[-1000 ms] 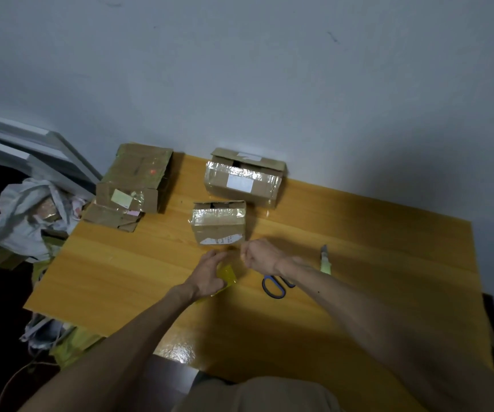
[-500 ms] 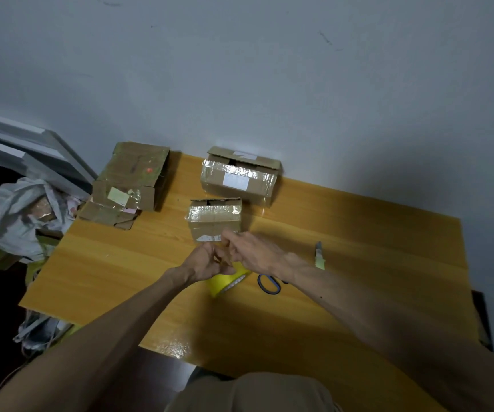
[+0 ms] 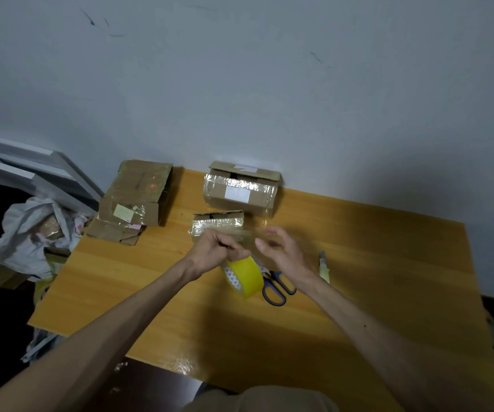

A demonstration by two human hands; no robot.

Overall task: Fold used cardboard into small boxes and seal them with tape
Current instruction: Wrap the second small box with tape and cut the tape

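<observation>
Left hand (image 3: 217, 248) clamped on yellow tape roll (image 3: 245, 276); small taped box (image 3: 217, 222) at its 12 o'clock. Right hand (image 3: 280, 248) at 3 o'clock, curled by blurred tape strip (image 3: 240, 233); cannot tell grip.

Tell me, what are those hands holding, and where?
The left hand grips the tape roll at its top rim. The right hand seems to pinch the strip by its end; blur makes that unsure.

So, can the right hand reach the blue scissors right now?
Probably yes: the blue scissors lie on the table just below the right hand, handles uncovered, though it seems busy at the tape roll.
</observation>
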